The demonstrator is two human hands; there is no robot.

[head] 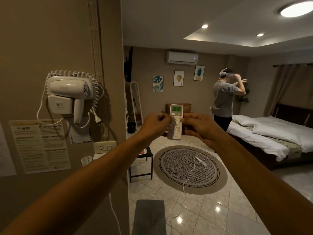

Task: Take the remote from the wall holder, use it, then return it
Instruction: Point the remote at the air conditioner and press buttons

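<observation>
White remote (175, 122) standing upright in mid-air, lit green screen facing camera, pointing toward air conditioner (182, 58) on far wall. Right hand (202, 128) gripping its right edge, fingers curled around. Left hand (155, 125) pinching left edge, fingers closed. Hair dryer (70, 94) hanging on near wall at left.

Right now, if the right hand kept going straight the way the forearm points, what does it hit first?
Nothing close: the right hand, holding the remote, points into open room. Beyond it, probably the brown chair against the far wall, though depth is hard to judge.
</observation>
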